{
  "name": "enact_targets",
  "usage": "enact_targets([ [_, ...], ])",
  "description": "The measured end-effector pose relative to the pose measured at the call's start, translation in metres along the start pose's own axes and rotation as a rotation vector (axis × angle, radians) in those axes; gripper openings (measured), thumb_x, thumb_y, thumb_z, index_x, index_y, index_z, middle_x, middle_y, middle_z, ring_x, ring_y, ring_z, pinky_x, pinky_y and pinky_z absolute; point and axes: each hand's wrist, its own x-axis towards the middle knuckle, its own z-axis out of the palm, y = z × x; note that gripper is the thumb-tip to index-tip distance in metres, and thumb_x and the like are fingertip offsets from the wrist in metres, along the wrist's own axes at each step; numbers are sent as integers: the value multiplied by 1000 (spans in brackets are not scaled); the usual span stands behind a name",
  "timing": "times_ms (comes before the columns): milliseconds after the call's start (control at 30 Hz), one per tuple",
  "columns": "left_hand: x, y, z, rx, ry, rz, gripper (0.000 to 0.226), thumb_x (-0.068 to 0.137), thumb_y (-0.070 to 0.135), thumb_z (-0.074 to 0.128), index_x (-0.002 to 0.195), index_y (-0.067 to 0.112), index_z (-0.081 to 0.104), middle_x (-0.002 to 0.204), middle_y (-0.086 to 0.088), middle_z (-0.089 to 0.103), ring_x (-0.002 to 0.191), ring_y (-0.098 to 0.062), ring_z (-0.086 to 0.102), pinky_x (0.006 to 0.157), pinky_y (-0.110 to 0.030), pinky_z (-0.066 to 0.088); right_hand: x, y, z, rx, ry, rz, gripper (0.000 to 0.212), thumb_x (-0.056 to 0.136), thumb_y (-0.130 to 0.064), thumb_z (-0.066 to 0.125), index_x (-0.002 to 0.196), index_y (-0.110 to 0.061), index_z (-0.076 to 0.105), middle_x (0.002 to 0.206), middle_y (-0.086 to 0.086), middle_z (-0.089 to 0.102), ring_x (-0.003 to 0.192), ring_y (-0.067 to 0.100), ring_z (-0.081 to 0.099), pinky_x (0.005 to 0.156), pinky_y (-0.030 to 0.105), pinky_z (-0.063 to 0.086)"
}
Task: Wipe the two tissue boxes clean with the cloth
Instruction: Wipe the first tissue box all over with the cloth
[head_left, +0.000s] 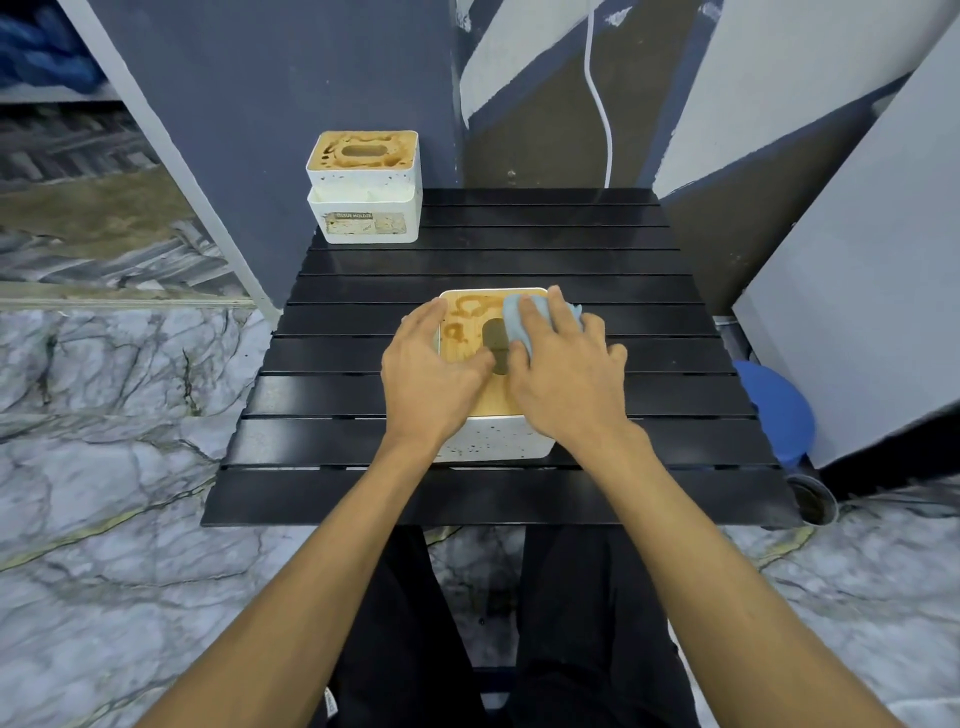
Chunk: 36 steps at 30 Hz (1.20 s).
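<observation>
Near tissue box (467, 335), middle of black slatted table (545, 249): right hand (566, 379) presses blue cloth (519, 325) flat on lid's far-right part, grip wide, fingers straight. Left hand (431, 374) steadies box's left edge, grip wide, holding nothing. Brown stain rings show on lid's far-left part; wiping looks barely begun. Second tissue box (363, 208), table's far-left corner, top heavily stained, apparently not yet cleaned.

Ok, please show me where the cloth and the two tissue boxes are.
cloth (514, 327): head view, blue fold beside the fingers.
near tissue box (462, 322): head view, stained wooden lid.
far tissue box (363, 223): head view, label on its white front.
</observation>
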Motion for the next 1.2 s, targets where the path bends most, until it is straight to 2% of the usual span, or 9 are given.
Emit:
enact_targets([
  [233, -2, 2, -2, -31, -32, 2, 68, 74, 28, 73, 137, 12, 57, 131, 15, 52, 118, 3, 44, 98, -9, 30, -45, 1, -4, -1, 21, -3, 52, 100, -40, 33, 150, -28, 22, 163, 2, 12, 130, 31, 32, 89, 49, 38],
  [400, -3, 3, -4, -24, -62, -10, 77, 66, 38, 64, 138, 12, 56, 143, 4, 55, 135, -11, 45, 112, -22, 33, 3, 3, 0, 20, -12, 27, 50, 100, -38, 33, 149, -27, 27, 163, 3, 13, 135, 35, 30, 97, 57, 34],
  [500, -2, 3, -3, -25, -54, -20, 77, 67, 38, 65, 138, 12, 56, 142, 4, 55, 130, -8, 47, 105, -16, 31, 30, 1, 0, 13, -47, 26, 50, 101, -37, 32, 150, -26, 28, 163, 5, 14, 136, 38, 29, 102, 59, 31],
  [600, -2, 3, -2, -40, -42, -39, 77, 66, 37, 67, 139, 12, 55, 140, 6, 55, 124, -2, 47, 100, -14, 30, 12, 3, -3, 9, -36, -4, 50, 101, -38, 33, 149, -26, 27, 163, 4, 14, 134, 36, 31, 98, 57, 34],
  [733, -3, 5, -3, -58, -56, -31, 78, 65, 36, 64, 139, 13, 55, 140, 8, 55, 135, -12, 45, 112, -26, 35, -31, 7, -5, -6, 30, -29, 49, 99, -39, 34, 147, -28, 28, 161, 1, 16, 128, 33, 36, 89, 52, 39],
  [800, -4, 4, -4, -44, -58, -18, 77, 65, 36, 64, 138, 13, 56, 136, 11, 55, 134, -11, 46, 111, -23, 35, -18, 6, -5, -15, 26, -9, 50, 99, -38, 34, 147, -27, 28, 162, 1, 16, 130, 34, 34, 92, 53, 38],
  [900, -3, 3, -4, -22, -66, -14, 79, 66, 38, 64, 140, 12, 54, 143, 4, 54, 135, -12, 46, 114, -28, 35, 20, 2, -2, 4, -14, 21, 50, 100, -36, 34, 149, -25, 29, 162, 5, 17, 135, 37, 31, 99, 57, 33],
  [1133, -1, 1, 0, -40, -58, -19, 73, 71, 26, 75, 139, 12, 55, 139, 5, 56, 119, 2, 45, 101, -10, 32, -9, 8, -2, -1, 26, -11, 49, 100, -37, 33, 148, -26, 28, 162, 3, 16, 131, 35, 33, 93, 55, 37],
  [1200, -2, 1, -1, -43, -69, -19, 76, 67, 32, 71, 139, 12, 55, 140, 5, 56, 125, -2, 47, 103, -11, 32, -17, 9, -2, -26, 37, -12, 49, 100, -38, 34, 148, -27, 28, 162, 2, 16, 130, 34, 33, 92, 53, 37],
])
